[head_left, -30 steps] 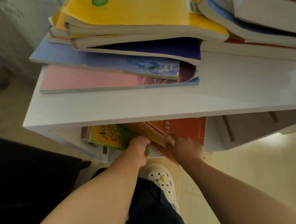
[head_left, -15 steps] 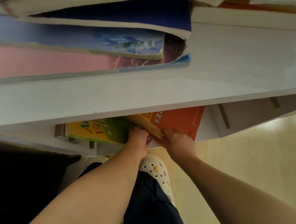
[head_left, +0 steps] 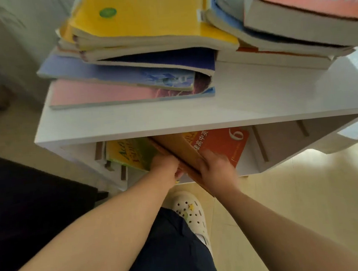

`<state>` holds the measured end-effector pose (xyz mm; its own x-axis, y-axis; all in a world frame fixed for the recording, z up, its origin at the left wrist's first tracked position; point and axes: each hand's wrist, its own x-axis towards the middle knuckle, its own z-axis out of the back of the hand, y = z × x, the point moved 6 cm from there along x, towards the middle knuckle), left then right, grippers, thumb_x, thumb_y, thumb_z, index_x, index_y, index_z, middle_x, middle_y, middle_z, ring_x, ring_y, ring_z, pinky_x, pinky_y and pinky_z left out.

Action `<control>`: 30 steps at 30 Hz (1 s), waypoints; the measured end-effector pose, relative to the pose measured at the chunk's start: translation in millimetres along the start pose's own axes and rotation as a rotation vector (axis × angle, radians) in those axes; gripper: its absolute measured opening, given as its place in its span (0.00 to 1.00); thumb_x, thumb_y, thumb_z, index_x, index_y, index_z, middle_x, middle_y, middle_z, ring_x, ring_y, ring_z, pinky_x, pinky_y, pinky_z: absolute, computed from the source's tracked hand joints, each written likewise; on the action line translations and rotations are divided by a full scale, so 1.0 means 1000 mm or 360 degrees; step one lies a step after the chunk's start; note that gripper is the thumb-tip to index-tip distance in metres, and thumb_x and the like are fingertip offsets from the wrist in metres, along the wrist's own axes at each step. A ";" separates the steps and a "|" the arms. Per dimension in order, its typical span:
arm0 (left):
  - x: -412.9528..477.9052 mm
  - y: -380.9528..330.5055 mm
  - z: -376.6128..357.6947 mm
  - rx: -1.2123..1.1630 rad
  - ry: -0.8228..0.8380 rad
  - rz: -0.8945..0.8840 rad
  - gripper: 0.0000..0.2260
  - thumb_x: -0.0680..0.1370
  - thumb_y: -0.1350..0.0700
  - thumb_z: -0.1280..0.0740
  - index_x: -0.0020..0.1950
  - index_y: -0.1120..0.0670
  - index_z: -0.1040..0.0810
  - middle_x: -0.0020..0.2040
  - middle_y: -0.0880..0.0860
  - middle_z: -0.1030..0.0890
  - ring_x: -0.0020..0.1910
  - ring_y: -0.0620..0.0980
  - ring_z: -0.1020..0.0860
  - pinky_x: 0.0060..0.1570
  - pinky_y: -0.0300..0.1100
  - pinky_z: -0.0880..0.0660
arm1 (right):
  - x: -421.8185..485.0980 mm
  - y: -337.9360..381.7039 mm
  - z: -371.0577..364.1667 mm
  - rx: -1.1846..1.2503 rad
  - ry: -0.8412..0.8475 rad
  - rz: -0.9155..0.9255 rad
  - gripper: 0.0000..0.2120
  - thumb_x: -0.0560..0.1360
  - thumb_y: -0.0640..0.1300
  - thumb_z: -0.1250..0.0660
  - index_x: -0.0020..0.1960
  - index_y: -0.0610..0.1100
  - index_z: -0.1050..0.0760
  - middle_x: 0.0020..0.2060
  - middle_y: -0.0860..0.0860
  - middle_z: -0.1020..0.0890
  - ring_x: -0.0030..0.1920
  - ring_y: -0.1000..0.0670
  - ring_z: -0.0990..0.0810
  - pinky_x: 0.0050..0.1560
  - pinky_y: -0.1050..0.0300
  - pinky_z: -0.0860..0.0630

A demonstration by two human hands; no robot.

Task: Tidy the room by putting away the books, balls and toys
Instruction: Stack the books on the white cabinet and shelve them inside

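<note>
The person is leaning over a white shelf unit and working in the open compartment under its top board. Both hands are closing on a tan book that is slanting out of the compartment, wedged between a yellow-green book on its left and an orange book on its right. The left hand is curling round the tan book's near lower edge. The right hand is pressing in from the other side; it is blurred, so its fingers seem to be wrapping that same edge while lying on the orange cover.

The tan book is looking thin and board-stiff, probably light, with a smooth cover that could slide against its neighbours. Gripping it at the near corners, one hand per side, is giving the best control for steering it upright into the gap.

Two leaning stacks of softcover books are sitting on the top board, overhanging the edge. A white clog is showing on the floor below.
</note>
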<state>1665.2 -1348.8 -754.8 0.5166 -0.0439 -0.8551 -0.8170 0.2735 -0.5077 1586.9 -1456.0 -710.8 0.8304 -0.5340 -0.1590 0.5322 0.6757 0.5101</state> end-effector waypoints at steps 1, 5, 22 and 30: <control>-0.016 -0.001 0.010 -0.0042 0.0018 -0.0017 0.02 0.78 0.64 0.37 0.48 0.59 0.26 0.35 0.56 0.24 0.32 0.50 0.24 0.27 0.37 0.24 | -0.009 0.014 0.007 0.0011 0.0023 0.0055 0.09 0.79 0.45 0.43 0.54 0.45 0.25 0.46 0.48 0.21 0.49 0.46 0.26 0.43 0.55 0.30; -0.073 -0.003 0.035 -0.0176 0.0138 -0.0195 0.05 0.78 0.62 0.37 0.53 0.58 0.27 0.40 0.55 0.22 0.37 0.49 0.23 0.36 0.40 0.23 | -0.040 0.051 0.018 0.0136 0.0222 0.0143 0.09 0.78 0.44 0.42 0.54 0.43 0.27 0.47 0.45 0.20 0.48 0.43 0.23 0.45 0.52 0.26; -0.117 -0.003 -0.003 -0.0253 0.0500 -0.0252 0.08 0.80 0.60 0.40 0.58 0.54 0.26 0.56 0.51 0.21 0.49 0.49 0.21 0.43 0.42 0.24 | -0.054 -0.012 0.094 0.0411 -0.0427 -0.0310 0.12 0.78 0.38 0.42 0.57 0.44 0.25 0.41 0.49 0.21 0.40 0.47 0.22 0.37 0.59 0.30; -0.079 -0.008 0.003 -0.0200 0.0342 -0.0077 0.09 0.82 0.59 0.43 0.59 0.57 0.27 0.49 0.53 0.22 0.49 0.50 0.22 0.46 0.43 0.26 | -0.020 -0.007 0.082 -0.0208 -0.0661 0.0026 0.22 0.74 0.35 0.38 0.67 0.43 0.30 0.55 0.41 0.20 0.57 0.36 0.24 0.57 0.42 0.31</control>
<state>1631.7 -1345.0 -682.7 0.5007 -0.2611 -0.8253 -0.8248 0.1453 -0.5464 1552.9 -1491.3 -642.1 0.7162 -0.6638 0.2155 0.5581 0.7301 0.3942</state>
